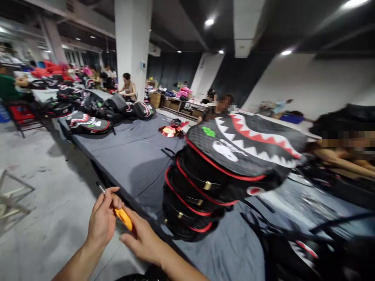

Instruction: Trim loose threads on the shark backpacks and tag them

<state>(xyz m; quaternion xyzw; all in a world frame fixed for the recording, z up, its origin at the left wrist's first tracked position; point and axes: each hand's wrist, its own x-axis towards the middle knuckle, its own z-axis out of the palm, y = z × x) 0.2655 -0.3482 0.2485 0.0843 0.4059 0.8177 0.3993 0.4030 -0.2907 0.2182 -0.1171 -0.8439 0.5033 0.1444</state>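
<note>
In front of me, near the table edge, is a slim orange-handled tool [125, 219] with a thin metal shaft and a dark tip. I cannot make out its exact kind. My left hand [103, 218] pinches it around the shaft end, with the metal pointing up and left. Closed around the orange handle is my right hand [145, 236]. To their right stands a stack of black backpacks [199, 187] with red piping and gold zipper pulls. The top backpack [246, 144] bears a shark-mouth print and a green patch.
The grey-covered table [114, 148] stretches away, with more backpacks [88, 124] and a shiny red-gold bundle [171, 130] on it. Other people sit across and farther back. A co-worker's arm [345, 158] reaches in at right. A folding stool frame [13, 195] stands at left.
</note>
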